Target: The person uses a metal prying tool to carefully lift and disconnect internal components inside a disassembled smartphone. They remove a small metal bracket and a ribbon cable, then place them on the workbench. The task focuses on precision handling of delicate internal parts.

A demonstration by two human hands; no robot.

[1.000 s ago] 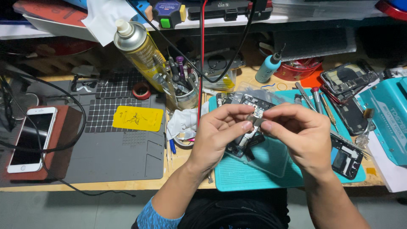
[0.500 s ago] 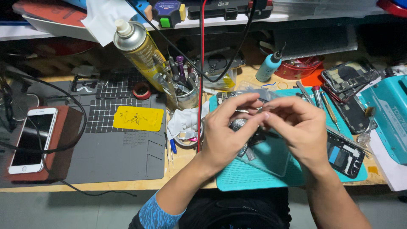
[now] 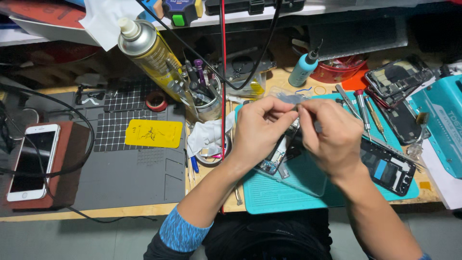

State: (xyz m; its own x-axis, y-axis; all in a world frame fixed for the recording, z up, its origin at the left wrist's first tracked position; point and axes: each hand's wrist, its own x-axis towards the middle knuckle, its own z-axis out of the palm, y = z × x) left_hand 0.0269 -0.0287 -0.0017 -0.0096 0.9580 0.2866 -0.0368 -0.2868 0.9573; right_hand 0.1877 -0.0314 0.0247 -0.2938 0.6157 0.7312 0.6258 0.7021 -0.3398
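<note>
Phone board: small circuit assembly (image 3: 275, 159) with blue and metal parts, held just above the teal mat (image 3: 288, 192), mostly hidden under both hands.
Left hand: (image 3: 257, 132) fingers curled round the board's upper end — thumb and forefinger pinched narrow on a small grey piece (image 3: 288, 98) at the top.
Right hand: (image 3: 332, 137) closed, fingertips meeting the left hand's at that piece; whether it grips a tool I cannot tell.
Landmark: teal mat; all places below are given from it.
On the mat, right part: opened phone frame (image 3: 387, 168), screwdrivers (image 3: 363, 108) near the top edge.
Left of the mat: white cloth (image 3: 207, 135), tool cup (image 3: 207, 96), spray can (image 3: 151, 55), grey work mat (image 3: 130, 168) with a yellow card (image 3: 154, 133).
Far left of the mat: white phone (image 3: 31, 161) on a brown block.
Hazard, slip: the pinch is small — a jerk could likely drop the piece among the clutter.
Hazard, strain: pulling hard might tear a thin connector on the board.
Hazard, cable: red cable (image 3: 223, 72) hangs beside the left wrist and could snag it.
</note>
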